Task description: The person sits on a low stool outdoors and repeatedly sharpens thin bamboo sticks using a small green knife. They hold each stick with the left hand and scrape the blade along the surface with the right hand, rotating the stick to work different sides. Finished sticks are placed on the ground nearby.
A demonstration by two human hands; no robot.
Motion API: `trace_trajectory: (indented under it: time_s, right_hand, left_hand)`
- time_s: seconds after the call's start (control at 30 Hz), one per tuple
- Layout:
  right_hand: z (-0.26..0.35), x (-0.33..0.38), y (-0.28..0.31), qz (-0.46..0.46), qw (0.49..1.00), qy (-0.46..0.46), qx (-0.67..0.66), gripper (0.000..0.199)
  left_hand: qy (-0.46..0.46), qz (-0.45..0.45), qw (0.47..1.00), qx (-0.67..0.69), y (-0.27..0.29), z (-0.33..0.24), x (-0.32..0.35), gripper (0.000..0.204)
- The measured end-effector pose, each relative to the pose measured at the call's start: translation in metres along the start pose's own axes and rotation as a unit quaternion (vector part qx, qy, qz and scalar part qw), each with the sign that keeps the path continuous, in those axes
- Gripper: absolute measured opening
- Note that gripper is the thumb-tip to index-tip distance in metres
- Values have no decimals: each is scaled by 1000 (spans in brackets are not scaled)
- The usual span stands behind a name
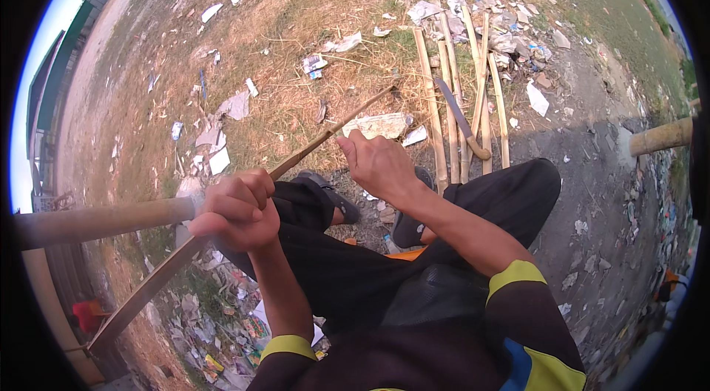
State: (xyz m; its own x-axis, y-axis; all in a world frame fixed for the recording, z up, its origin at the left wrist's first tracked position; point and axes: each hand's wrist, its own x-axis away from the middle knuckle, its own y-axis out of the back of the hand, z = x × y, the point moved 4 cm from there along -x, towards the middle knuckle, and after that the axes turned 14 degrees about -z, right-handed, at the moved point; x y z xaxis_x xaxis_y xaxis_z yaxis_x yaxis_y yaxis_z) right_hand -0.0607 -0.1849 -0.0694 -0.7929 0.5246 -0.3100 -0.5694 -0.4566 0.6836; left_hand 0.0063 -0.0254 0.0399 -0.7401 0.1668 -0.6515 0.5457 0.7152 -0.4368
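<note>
The bamboo strip (151, 288) is slanting across the sitting person's front, its broad, flat, brown lower end reaching toward the near left and its thin upper end pointing out over the grass. The left hand (240, 211) is clamping around its middle in a fist, probably because gripping there is balancing the length. The right hand (381, 167) is hovering farther along, fingers curling in toward the narrower part; whether they are closing on it, I cannot tell. The two hands are standing apart, likely so that the strip is being steadied from more than one place.

Below, soft black trousers (318, 258) are spreading over bent, parted knees, which is presumably leaving room for the strip, and dark shoes (407, 232) are resting on the ground.

Beyond the right hand, a knife (459, 117) with a long grey blade and a curved wooden handle is lying on pale, smooth bamboo strips (430, 106), perhaps within easy reach. Some of these are lying side by side, others crossing.

To either side, a thick round left pole (111, 221) and a right pole (660, 139) are jutting inward. Farther out, crumpled paper scraps (237, 105) are littering dry, straw-like grass (281, 14), and a green building (65, 84) is standing at the far left.
</note>
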Motion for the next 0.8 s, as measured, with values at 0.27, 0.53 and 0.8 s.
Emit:
trace_trajectory:
  time_s: [0.27, 0.53, 0.8]
  right_hand:
    - [-34, 4, -11, 25, 997, -34, 58, 38]
    - [-61, -11, -27, 32, 996, -55, 55, 37]
    - [-98, -12, -50, -6, 997, -46, 63, 41]
  left_hand:
    - [-9, 21, 1000, 10, -6, 3, 1, 62]
    - [11, 15, 1000, 19, 1, 4, 2, 60]
    - [8, 15, 1000, 20, -1, 3, 0, 62]
